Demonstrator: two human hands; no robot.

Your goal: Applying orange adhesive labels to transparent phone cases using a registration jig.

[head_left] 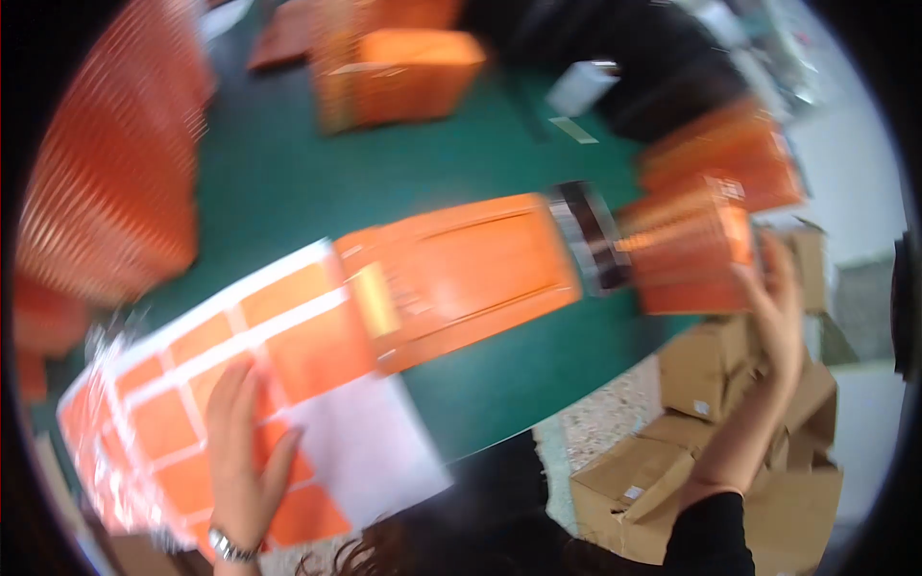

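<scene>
Two hands are working over a dark green table (288, 182), and the whole view is smeared with motion blur. The left hand (242, 451) is lying flat, fingers spread apart, pressing on a white sheet of orange labels (221, 384) at the near left edge of the table; the sheet is showing rows of orange rectangles with white gaps between them, and its lower right part is bare white. The right hand (776, 307) is reaching up at the table's right edge, fingers touching a stack of orange flat cartons (691, 254); whether it is gripping them I cannot tell. One orange flat carton (461, 274) is lying in the middle of the table, its left end just beside the sheet. Brown cardboard boxes (691, 432) are sitting on the floor below the right forearm. More orange stacks (106, 182) are standing at the left.
</scene>
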